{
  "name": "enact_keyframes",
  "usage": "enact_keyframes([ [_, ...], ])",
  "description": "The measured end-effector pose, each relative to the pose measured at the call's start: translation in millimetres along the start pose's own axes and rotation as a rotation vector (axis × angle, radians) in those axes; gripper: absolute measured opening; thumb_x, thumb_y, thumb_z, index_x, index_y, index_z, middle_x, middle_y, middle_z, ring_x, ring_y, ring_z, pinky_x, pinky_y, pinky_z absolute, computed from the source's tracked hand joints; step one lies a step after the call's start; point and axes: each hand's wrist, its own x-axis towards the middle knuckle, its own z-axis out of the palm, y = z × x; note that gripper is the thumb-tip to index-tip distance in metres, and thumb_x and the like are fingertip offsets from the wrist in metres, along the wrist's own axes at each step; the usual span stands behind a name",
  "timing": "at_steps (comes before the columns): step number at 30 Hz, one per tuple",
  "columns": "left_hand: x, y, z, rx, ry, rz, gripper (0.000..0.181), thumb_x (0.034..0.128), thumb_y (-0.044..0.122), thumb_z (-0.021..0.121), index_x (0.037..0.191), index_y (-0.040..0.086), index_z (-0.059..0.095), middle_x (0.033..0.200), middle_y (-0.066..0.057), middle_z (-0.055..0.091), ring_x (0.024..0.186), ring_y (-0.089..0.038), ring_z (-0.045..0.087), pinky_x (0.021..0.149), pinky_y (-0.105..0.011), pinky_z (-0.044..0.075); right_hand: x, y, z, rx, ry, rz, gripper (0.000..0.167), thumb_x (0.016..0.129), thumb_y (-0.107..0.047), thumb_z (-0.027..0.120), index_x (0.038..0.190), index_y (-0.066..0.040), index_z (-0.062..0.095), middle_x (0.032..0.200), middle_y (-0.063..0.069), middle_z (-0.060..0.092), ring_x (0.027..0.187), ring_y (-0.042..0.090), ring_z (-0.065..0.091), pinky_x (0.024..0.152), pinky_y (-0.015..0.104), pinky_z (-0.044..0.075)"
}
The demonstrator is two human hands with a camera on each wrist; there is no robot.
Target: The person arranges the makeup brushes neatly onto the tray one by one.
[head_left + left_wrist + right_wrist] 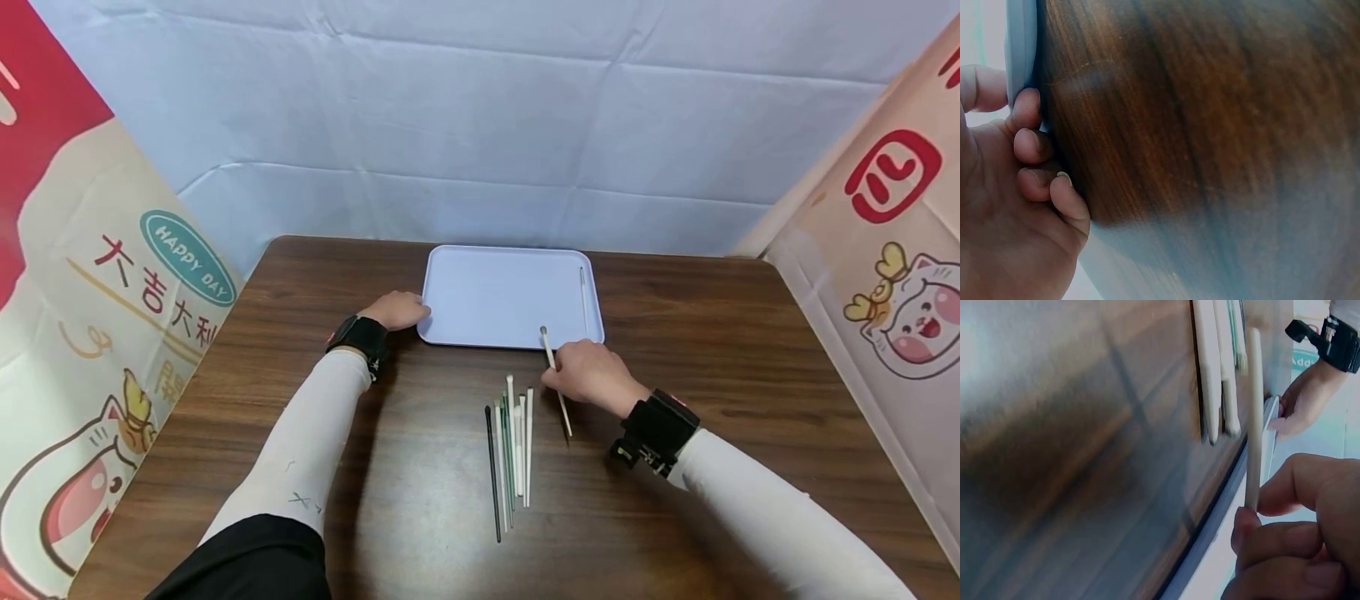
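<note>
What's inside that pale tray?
One thin stick lies along the right side of the tray. In the head view, the right hand and the pale stick it pinches cover a little of the near edge; what is behind them is hidden.

Hands [1016, 206] [1297, 525] partly outside their wrist views, middle of the pale stick [1254, 419] behind fingers [553, 378] in head view

Several sticks [518, 450] lie before the tray [502, 300].

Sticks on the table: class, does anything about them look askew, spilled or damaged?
Nothing looks spilled or visibly broken. The sticks on the table look slightly untidy, though: their ends are uneven, and the black stick reaches furthest from the tray.
</note>
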Motion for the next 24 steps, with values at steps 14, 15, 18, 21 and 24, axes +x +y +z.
enact_keyframes([
  [14, -3.9, 3.5, -1.5, -0.020, -0.007, -0.013, 0.058, 0.1034, 0.030, 0.037, 0.151, -0.003, 0.043, 0.153, -0.021, 0.045, 0.138, -0.032, 0.044, 0.115, -0.046, 0.034, 28.5, 25, -15, 0.050, 0.026, 0.023, 0.046, 0.096, -0.028, 0.058, 0.053, -0.017, 0.045, 0.052, -0.004, 0.037, 0.049, 0.014, 0.036, 0.048, 0.028, 0.029],
  [15, -4.3, 3.8, -1.7, -0.022, -0.009, -0.017, 0.059, 0.1034, 0.030, 0.036, 0.152, -0.003, 0.042, 0.154, -0.021, 0.045, 0.139, -0.032, 0.043, 0.116, -0.046, 0.033, 30.2, 26, -16, 0.052, 0.026, 0.021, 0.046, 0.097, -0.028, 0.057, 0.053, -0.018, 0.044, 0.051, -0.004, 0.036, 0.048, 0.013, 0.034, 0.049, 0.028, 0.029],
  [18, -5.5, 4.8, -2.4, -0.025, -0.011, -0.023, 0.059, 0.1035, 0.030, 0.036, 0.152, -0.003, 0.042, 0.154, -0.021, 0.045, 0.138, -0.032, 0.044, 0.115, -0.045, 0.034, 35.3, 29, -19, 0.058, 0.021, 0.022, 0.047, 0.097, -0.028, 0.056, 0.053, -0.018, 0.044, 0.051, -0.004, 0.035, 0.048, 0.013, 0.034, 0.050, 0.028, 0.029],
  [21, -6.0, 4.7, -2.6, -0.028, -0.011, -0.022, 0.058, 0.1037, 0.030, 0.036, 0.152, -0.002, 0.042, 0.154, -0.020, 0.045, 0.135, -0.032, 0.046, 0.114, -0.045, 0.035, 40.0, 32, -20, 0.056, 0.007, 0.040, 0.047, 0.097, -0.028, 0.057, 0.053, -0.018, 0.045, 0.051, -0.005, 0.036, 0.049, 0.013, 0.035, 0.050, 0.028, 0.029],
  [24, -6.1, 4.1, -3.4, -0.025, -0.012, -0.024, 0.058, 0.1042, 0.030, 0.036, 0.152, -0.002, 0.041, 0.155, -0.020, 0.044, 0.136, -0.031, 0.045, 0.114, -0.045, 0.035, 43.0, 33, -22, 0.056, 0.002, 0.048, 0.046, 0.096, -0.028, 0.057, 0.053, -0.018, 0.045, 0.052, -0.005, 0.035, 0.049, 0.013, 0.035, 0.050, 0.028, 0.029],
])
